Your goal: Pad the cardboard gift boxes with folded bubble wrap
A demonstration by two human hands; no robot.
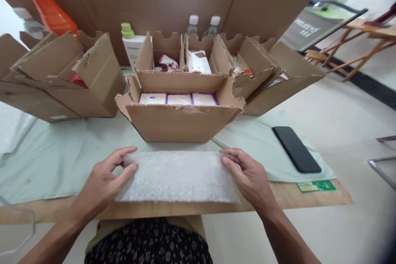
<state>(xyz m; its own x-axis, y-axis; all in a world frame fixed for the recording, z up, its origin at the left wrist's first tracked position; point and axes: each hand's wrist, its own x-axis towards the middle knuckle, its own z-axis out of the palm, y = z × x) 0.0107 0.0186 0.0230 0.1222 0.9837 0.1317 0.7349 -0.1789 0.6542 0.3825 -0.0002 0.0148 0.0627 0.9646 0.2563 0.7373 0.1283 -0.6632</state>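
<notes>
A flat, translucent sheet of bubble wrap (177,177) is stretched between my two hands above the front edge of the table. My left hand (107,177) pinches its left side, thumb on top. At the right side, my right hand (249,177) grips the sheet in the same way, with its fingers partly hidden behind the edge. Just beyond the sheet stands an open cardboard box (182,123) holding a row of white packs (178,99) with purple edges.
Cardboard boxes (102,86) stand at left, with more at right (262,99). Behind are an orange bottle (51,8), a green-capped white bottle (133,47) and two clear bottles (192,27). A black phone (296,148) and a green card (316,186) lie at right on the cloth-covered table (71,156).
</notes>
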